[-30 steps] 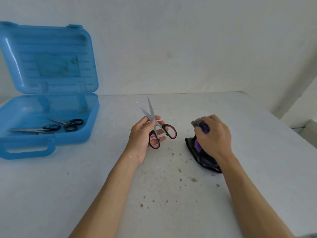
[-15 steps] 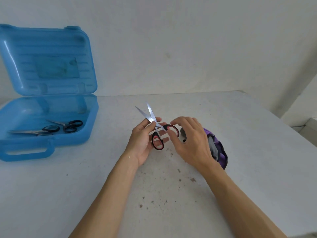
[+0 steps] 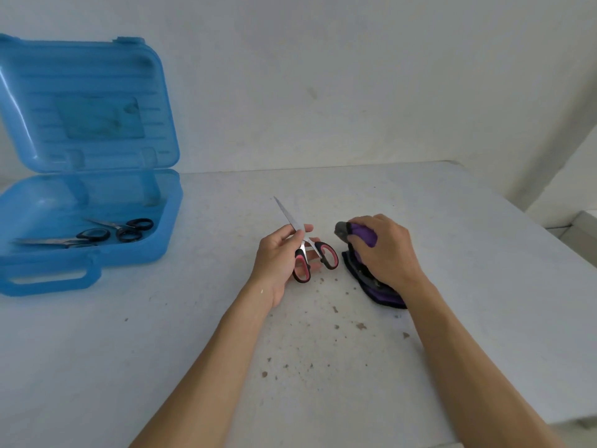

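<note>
2 hands in view, both busy, centre of table (image 3: 161, 350). L hand (image 3: 277, 257) holds red-black scissors (image 3: 305, 247): thumb on top near the pivot, fingers curled under the handles w/ fingertips showing thru the loops. Blades shut together, tip pointing up + far-left. Handles toward the R hand, close to it but apart. Scissors held just above the table, not resting on it.

R hand (image 3: 387, 253) sits right of the scissors, fingers curled tight over the top of a purple-black fabric item (image 3: 363, 236). A grey + purple bit sticks out past the knuckles on the left side. Lower part of the item lies on the table under the wrist, near-right of the scissors. Can't tell exactly what the item is.

Blue case (image 3: 129, 257) stands open at far left, lid upright vs the wall (image 3: 323, 76), well apart from both hands. 2 black-handled scissors lie flat in its bottom half: 1 smaller pair (image 3: 129, 227), 1 longer pair (image 3: 74, 239), handles just beside each other. Dark specks (image 3: 336, 324) scattered on the table near + between the forearms.
</note>
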The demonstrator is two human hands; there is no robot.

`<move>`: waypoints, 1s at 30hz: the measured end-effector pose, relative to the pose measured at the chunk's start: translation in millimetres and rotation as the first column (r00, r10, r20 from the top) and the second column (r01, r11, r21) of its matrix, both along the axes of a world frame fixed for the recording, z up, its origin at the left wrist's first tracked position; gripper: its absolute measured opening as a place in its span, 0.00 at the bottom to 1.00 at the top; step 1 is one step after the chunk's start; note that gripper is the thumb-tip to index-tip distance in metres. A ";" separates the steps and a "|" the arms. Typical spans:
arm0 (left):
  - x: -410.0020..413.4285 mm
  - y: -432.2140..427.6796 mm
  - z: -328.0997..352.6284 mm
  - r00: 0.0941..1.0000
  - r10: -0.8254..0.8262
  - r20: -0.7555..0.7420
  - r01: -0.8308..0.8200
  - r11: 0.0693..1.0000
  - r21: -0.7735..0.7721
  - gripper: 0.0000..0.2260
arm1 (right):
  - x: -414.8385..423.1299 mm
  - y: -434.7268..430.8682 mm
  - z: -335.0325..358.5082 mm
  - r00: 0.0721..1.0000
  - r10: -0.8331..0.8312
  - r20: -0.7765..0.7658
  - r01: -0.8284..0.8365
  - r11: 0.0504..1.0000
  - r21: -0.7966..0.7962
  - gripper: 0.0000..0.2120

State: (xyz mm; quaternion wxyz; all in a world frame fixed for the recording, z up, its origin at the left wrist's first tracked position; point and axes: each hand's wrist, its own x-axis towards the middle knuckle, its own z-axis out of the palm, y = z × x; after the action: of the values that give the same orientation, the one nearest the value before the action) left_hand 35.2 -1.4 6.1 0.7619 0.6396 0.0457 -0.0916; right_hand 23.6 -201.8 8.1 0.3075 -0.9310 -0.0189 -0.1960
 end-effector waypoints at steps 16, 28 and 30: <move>1.7 -8.6 1.0 0.993 -0.101 -0.068 0.103 0.994 0.020 0.12 | 5.6 30.4 -10.9 0.964 0.062 0.258 -0.039 0.995 -0.094 0.05; -1.5 -4.5 1.2 0.992 -0.125 -0.024 0.125 0.992 -0.012 0.13 | 6.5 13.9 -10.5 0.980 0.037 0.195 -0.019 0.996 -0.092 0.06; -0.4 -2.9 2.4 0.992 -0.122 0.011 0.122 0.992 -0.026 0.14 | 8.5 4.7 -11.9 0.991 -0.097 0.098 0.105 0.991 -0.084 0.06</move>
State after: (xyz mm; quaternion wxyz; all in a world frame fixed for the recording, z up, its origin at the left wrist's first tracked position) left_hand 34.8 -4.4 8.5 0.7636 0.6313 0.0015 -0.1355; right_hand 32.1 -197.1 -3.8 0.2540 -0.9333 0.0052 -0.2536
